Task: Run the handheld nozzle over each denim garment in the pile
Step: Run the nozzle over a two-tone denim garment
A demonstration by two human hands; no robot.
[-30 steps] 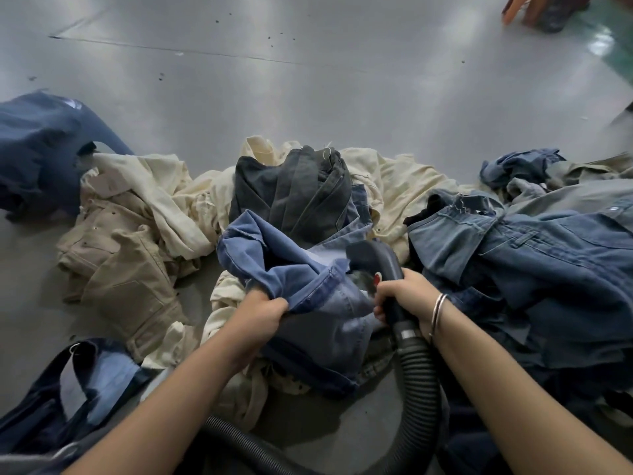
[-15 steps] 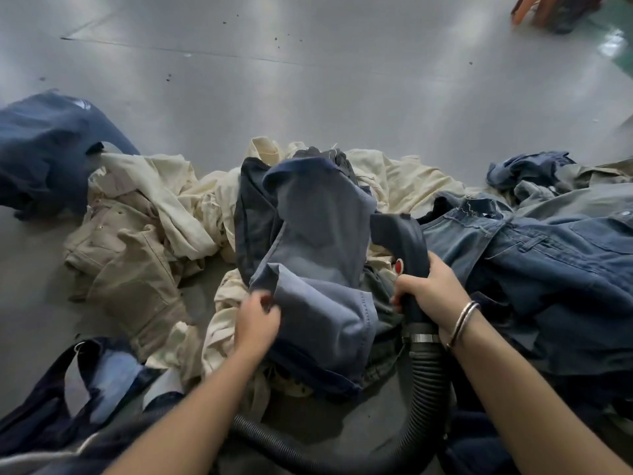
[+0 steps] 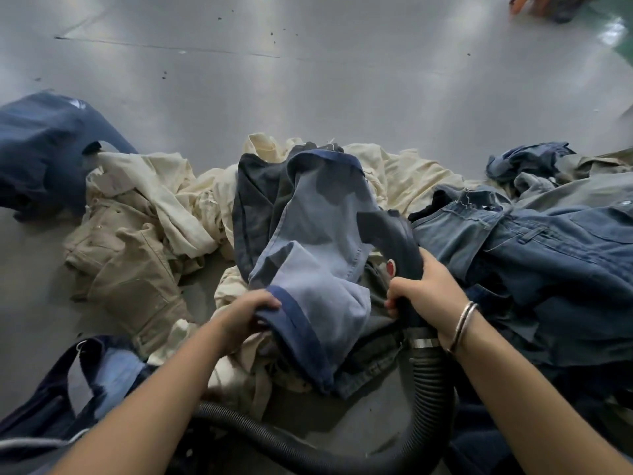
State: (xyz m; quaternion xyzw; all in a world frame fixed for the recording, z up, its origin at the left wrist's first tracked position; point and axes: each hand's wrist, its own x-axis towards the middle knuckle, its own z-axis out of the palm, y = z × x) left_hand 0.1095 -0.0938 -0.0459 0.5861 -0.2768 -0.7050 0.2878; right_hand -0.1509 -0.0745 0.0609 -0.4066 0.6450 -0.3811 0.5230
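Change: since half a second ago, our left hand (image 3: 248, 315) has closed on the light blue denim garment (image 3: 318, 255), now spread farther over the pile.
Right hand: our right hand (image 3: 424, 289) clenches the black plastic handheld nozzle (image 3: 390, 234).
Nozzle: touching that garment's right edge.
Risk: we judge suction could swallow loose cloth.
Beyond: cream cotton garments (image 3: 407, 176) on grey floor (image 3: 308, 80).

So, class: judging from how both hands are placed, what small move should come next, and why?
Probably sweep the nozzle leftward across the blue denim garment: the left hand grips its cuff, the right hand holds the nozzle at its edge.
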